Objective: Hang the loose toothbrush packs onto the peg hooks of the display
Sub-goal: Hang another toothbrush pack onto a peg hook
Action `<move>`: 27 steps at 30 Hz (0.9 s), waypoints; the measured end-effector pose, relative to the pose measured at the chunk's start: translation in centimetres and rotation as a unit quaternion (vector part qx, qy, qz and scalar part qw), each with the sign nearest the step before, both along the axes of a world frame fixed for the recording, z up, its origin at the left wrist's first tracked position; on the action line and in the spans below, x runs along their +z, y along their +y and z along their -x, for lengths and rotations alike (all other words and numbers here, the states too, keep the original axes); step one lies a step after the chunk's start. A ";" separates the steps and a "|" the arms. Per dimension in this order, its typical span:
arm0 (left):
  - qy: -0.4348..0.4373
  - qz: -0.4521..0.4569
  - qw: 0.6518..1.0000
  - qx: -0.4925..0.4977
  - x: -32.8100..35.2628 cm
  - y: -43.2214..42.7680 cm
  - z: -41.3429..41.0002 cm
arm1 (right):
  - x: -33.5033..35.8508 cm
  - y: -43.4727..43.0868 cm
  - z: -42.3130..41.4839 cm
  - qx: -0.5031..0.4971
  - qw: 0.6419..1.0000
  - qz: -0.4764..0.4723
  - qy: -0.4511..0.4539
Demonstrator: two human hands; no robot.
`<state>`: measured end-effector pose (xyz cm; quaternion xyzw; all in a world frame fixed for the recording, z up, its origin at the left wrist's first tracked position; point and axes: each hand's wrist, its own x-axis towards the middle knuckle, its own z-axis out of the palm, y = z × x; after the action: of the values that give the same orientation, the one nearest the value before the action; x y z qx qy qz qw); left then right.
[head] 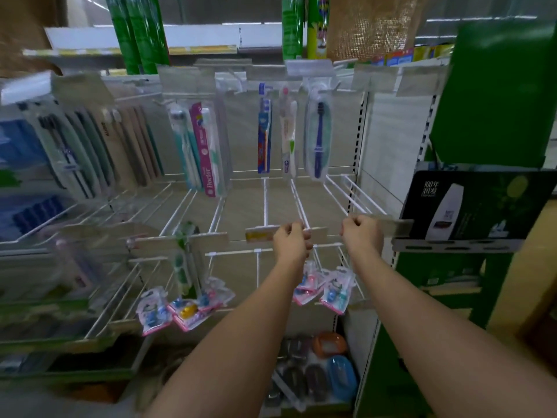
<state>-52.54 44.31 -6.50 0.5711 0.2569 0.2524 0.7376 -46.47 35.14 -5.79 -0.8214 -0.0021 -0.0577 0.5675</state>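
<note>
Nearest and lowest, on the bottom shelf: oval plastic soap cases (331, 342) in orange, blue and dark tones, heaped together.

Just above, dangling from the lower hooks: small pink-edged blister packs of children's toothbrushes (336, 292), directly under the wrists, with a second cluster of the same packs (184, 315) off to the left. No plainly loose pack anywhere in sight.

Level with the middle row: left hand (291, 239), fingers curled over a pale price-label strip (259, 235) at the front end of a long white wire peg hook (297, 200). Beside it, right hand (360, 233), clenched on the near end of a clear plastic label strip (394, 226) capping the neighbouring hook. No telling whether either hand pinches a pack as well, given the left arm hiding the spot beneath that wrist. Both pegs bare along the visible wire.

Judging from that: early in the hanging step, probably steadying or readying the hook fronts.

Next, most likely: bring a pack's punched hole up to the hook tip, clear the label strip, then slide the pack back along the wire, square and untwisted.

Farther back, already hung on the top row: a narrow blue-carded toothbrush pack (264, 128), a white-carded one (287, 131) and a clear oval blister with a dark blue brush (318, 137).

Farthest right: a tall green cardboard stand (497, 95).
</note>
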 end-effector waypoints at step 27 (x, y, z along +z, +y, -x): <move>0.218 -0.083 0.972 -0.036 -21.5 6.2 -14.3 | -21.7 2.9 -14.9 0.079 0.963 0.068 0.247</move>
<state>-38.19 50.55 -28.00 0.6806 0.3693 0.1157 0.6221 -31.59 38.09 -27.47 -0.8438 0.0692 0.1925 0.4962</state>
